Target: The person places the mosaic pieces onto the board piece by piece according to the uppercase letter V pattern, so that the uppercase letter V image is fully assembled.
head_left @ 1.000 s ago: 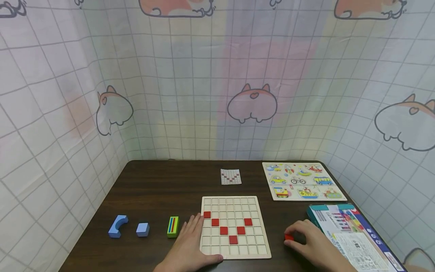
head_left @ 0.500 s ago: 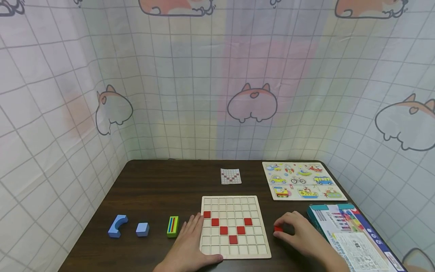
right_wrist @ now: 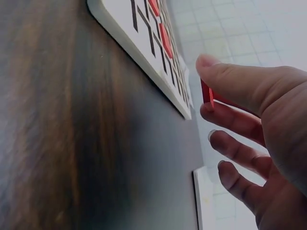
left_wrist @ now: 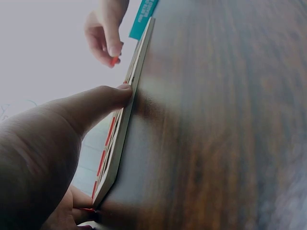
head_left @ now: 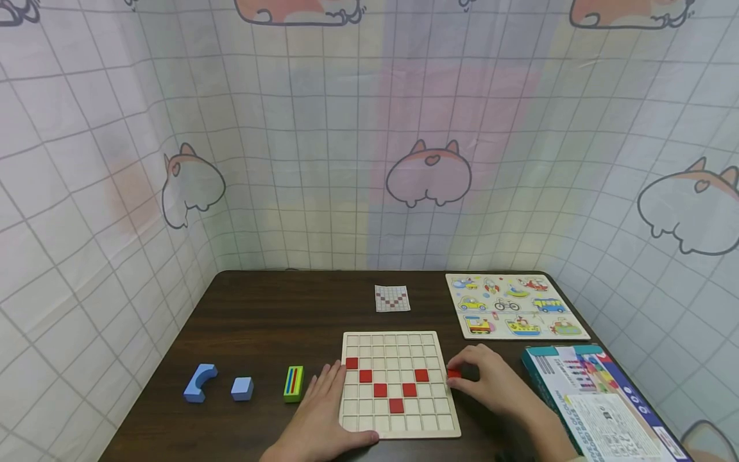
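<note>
A cream grid board lies on the dark table, with several red tiles in a V-like pattern of its squares. My left hand rests at the board's near left corner, straight fingers along the left edge. In the left wrist view, its thumb presses the board's near edge. Beside the right edge, my right hand pinches a thin red square tile between thumb and index finger. In the right wrist view the tile is held apart from the board, and the other fingers are loosely bent.
A small card with a V pattern lies behind the board. At right are a picture puzzle board and a teal box. A striped green block, a blue cube and a blue arch stand left.
My right hand has moved left and slightly away from me, bringing the red tile from the open table to the board's right edge. The left hand stays in place.
</note>
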The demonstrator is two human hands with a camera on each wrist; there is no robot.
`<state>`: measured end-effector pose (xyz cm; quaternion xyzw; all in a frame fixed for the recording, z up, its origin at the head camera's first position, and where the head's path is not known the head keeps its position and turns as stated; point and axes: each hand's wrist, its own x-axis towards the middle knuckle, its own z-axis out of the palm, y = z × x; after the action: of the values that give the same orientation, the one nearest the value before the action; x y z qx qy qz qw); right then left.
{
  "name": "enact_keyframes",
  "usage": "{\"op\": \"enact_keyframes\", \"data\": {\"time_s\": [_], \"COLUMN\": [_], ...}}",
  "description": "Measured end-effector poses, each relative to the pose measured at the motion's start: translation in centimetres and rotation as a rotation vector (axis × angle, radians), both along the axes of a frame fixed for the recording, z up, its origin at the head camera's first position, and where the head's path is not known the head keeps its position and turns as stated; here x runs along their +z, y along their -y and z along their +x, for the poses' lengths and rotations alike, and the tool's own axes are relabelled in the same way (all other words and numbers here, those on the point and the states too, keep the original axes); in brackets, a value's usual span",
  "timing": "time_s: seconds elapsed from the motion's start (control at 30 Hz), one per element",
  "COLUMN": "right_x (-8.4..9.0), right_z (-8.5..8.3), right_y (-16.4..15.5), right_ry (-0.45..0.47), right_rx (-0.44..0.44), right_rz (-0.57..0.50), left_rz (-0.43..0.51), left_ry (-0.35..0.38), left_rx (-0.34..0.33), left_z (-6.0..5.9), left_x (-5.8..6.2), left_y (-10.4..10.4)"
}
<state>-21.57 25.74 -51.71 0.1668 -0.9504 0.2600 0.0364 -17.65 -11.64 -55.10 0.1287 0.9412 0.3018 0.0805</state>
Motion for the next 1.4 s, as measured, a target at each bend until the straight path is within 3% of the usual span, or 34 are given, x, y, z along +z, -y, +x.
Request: {"op": "enact_keyframes", "data": {"time_s": [0.57, 0.83, 1.2, 1.4], "right_x": [0.0, -0.7, -1.3, -1.4], "right_z": [-3.9, -5.1, -5.4, -4.9], "right_y": [3.1, 3.4, 3.0, 2.9], "right_ry": [0.123, 0.124, 0.089, 0.095], "right_rx": [0.019, 0.059, 0.095, 0.056], "right_rz": [-0.014, -0.022, -0.038, -0.05], "left_rz": [-0.013, -0.013, -0.017, -0.014], "left_ry": [0.001, 0.012, 0.008, 0.007], "left_rx": [0.007, 0.01, 0.001, -0.003], "left_z": [-0.2, -0.4, -0.1, -0.1], "left_x": [-0.1, -0.3, 0.0, 0.0], "left_y": [0.2, 0.2, 0.1, 0.0]}}
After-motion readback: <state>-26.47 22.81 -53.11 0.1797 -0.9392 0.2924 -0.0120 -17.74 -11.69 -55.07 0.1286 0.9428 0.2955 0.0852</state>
